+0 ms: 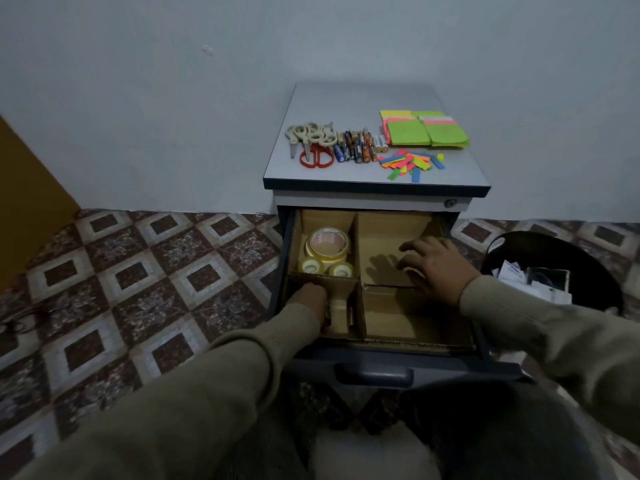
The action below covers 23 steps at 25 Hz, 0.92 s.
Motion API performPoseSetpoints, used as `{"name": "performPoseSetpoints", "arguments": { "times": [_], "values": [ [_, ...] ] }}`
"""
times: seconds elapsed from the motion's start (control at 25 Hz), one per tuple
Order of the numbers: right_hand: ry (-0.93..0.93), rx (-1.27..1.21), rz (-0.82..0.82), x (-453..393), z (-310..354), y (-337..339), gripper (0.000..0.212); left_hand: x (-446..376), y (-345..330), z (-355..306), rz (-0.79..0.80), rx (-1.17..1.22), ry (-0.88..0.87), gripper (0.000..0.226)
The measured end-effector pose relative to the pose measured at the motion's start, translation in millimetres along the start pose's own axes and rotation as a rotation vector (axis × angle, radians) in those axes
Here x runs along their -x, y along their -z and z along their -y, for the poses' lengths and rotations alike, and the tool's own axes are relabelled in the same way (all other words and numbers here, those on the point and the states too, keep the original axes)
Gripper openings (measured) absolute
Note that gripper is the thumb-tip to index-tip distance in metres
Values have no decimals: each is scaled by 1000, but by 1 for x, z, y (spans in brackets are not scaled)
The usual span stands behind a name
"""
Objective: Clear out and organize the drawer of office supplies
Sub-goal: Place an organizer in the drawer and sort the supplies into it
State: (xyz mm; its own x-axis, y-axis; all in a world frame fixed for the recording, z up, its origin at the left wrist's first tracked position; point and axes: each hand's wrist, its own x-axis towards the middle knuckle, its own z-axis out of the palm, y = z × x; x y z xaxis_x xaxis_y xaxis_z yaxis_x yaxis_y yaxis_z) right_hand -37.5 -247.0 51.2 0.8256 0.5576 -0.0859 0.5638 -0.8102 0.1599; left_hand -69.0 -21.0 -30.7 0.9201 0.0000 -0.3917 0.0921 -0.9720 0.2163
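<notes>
Furthest left on the counter [346,178] we had the scissors [313,142] lying in a heap, a red-handled pair nearest us, their blades pointing away toward the wall. Just right of them lay a row of pens and batteries [358,147], long axes running front to back, then the stacked sticky notes [427,131] with loose coloured strips [410,164] fanned in front.

Below, the drawer [377,358] stood pulled out toward us, split by cardboard dividers [356,271] into compartments. The back-left one held the tape rolls [325,249], one large roll with two small ones just in front. Our left hand [313,303] was down in the front-left compartment, fingers curled around something dark and slim; we could not tell what it was. Our right hand [434,266] rested with fingers spread and relaxed on the floor of the back-right compartment, beside the cross divider, gripping nothing.

The hands were apart, one on each side of the central divider. We judged the next supplies to bring in lay up and ahead on the counter: the scissors and pens nearer our left hand, the sticky notes nearer our right. At far right stood a black bin [554,251] holding paper scraps.
</notes>
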Motion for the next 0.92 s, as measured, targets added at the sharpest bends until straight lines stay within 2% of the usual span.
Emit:
{"name": "performPoseSetpoints", "arguments": {
  "times": [0.16,0.32,0.48,0.64,0.92],
  "values": [
    [-26,-49,-8,2,-8,-10,33,-10,-15,-3,44,50,47,53],
    [2,-75,2,2,-3,-20,33,-14,-18,-11,-12,157,98,37],
    [4,-93,35,2,-1,-27,35,-18,-17,-19,-27,226,113,37],
    [-12,-98,66,4,-1,-30,37,-18,-20,-17,118,202,232,44],
    [-14,-106,87,7,2,-29,41,-19,-10,-27,220,356,379,47]
  ]
}}
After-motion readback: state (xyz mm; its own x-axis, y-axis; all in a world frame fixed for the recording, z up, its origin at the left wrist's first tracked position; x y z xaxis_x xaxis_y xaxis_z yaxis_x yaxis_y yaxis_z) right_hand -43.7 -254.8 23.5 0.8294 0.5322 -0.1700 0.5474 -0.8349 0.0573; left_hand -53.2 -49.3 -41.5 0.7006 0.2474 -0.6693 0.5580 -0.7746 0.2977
